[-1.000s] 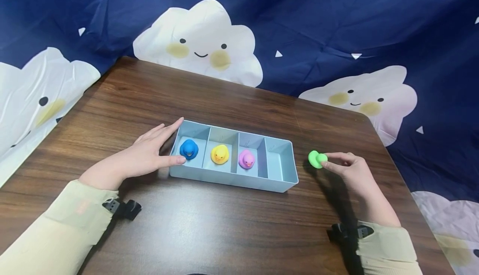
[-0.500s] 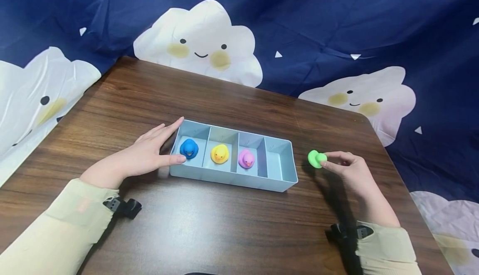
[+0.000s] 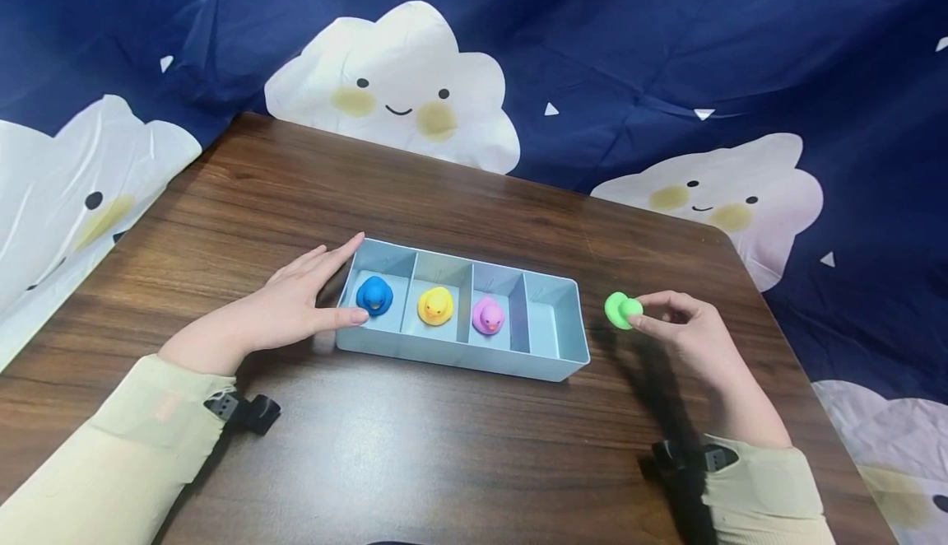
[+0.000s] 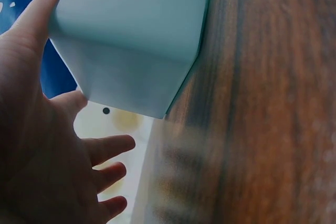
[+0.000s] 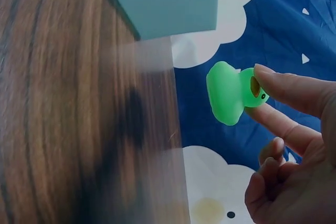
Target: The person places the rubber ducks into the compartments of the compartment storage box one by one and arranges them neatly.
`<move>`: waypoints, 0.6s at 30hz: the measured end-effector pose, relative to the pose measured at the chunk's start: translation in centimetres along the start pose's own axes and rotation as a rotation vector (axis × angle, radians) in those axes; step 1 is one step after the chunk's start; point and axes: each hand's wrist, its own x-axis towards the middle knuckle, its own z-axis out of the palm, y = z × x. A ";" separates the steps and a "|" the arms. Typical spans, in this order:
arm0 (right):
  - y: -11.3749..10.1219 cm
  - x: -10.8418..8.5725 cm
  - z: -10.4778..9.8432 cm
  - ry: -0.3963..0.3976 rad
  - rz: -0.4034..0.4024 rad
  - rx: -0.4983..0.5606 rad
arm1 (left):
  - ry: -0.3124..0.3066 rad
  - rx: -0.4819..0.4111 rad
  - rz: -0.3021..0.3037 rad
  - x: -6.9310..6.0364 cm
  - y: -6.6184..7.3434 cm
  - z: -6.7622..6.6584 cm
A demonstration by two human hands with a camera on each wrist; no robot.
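Observation:
A light blue box with a row of compartments lies on the table. From the left, its compartments hold a blue rubber duck, a yellow rubber duck and a pink rubber duck; the rightmost one is bare. My left hand touches the box's left end, thumb over the front rim and index finger at the back corner, with the fingers spread. Right of the box, my right hand pinches a green rubber duck by its head between thumb and index finger, tilted sideways, above the table.
The dark wooden table reaches back to a blue curtain printed with white clouds. Black wrist devices sit on both cuffs, the left one near the table's front.
My right hand has moved slightly left and a little away from me with the green rubber duck, closer to the box. The left hand and the box have stayed put.

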 end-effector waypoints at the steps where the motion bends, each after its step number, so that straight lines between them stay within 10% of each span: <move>1: -0.2 0.0 0.0 -0.005 -0.002 0.001 | 0.000 -0.001 0.001 0.0 0.0 0.0; 18: -3.0 0.2 0.1 -0.036 -0.027 0.024 | 0.000 -0.006 0.000 -0.1 0.2 -0.2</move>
